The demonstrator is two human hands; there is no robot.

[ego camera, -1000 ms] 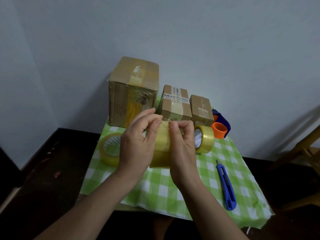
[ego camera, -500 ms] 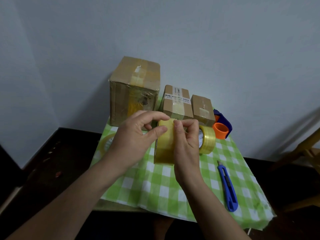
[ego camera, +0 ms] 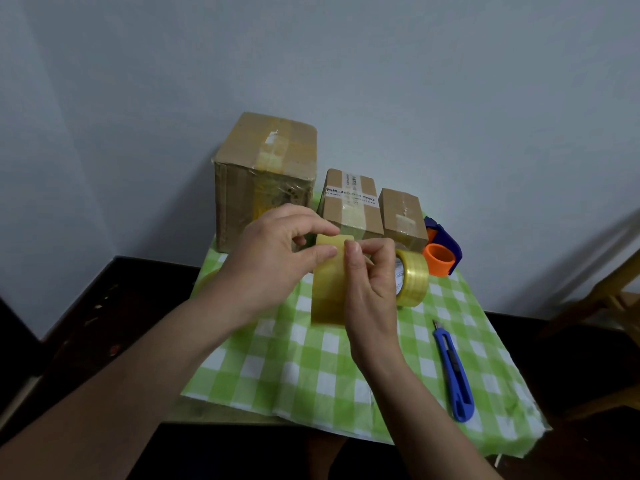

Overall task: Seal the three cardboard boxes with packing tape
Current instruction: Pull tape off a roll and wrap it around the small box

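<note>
Three cardboard boxes stand at the back of the table: a large box (ego camera: pixel 265 178), a medium box (ego camera: pixel 351 202) with a printed label, and a small box (ego camera: pixel 401 216). All carry strips of tape on top. I hold a yellowish tape roll (ego camera: pixel 327 289) upright above the green checked cloth (ego camera: pixel 311 362). My right hand (ego camera: pixel 372 285) grips the roll from the right side. My left hand (ego camera: pixel 277 258) pinches at the roll's top edge with thumb and forefinger.
A second tape roll (ego camera: pixel 412 280) stands behind my right hand. An orange and blue tape dispenser (ego camera: pixel 441 251) lies at the back right. A blue utility knife (ego camera: pixel 453 372) rests on the cloth at right. A third roll (ego camera: pixel 204 282) peeks out left of my arm. A wooden chair (ego camera: pixel 609 299) stands far right.
My left hand has slid left and its fingers now pick at the top edge of the roll. The roll stays in my right hand, raised a little.
</note>
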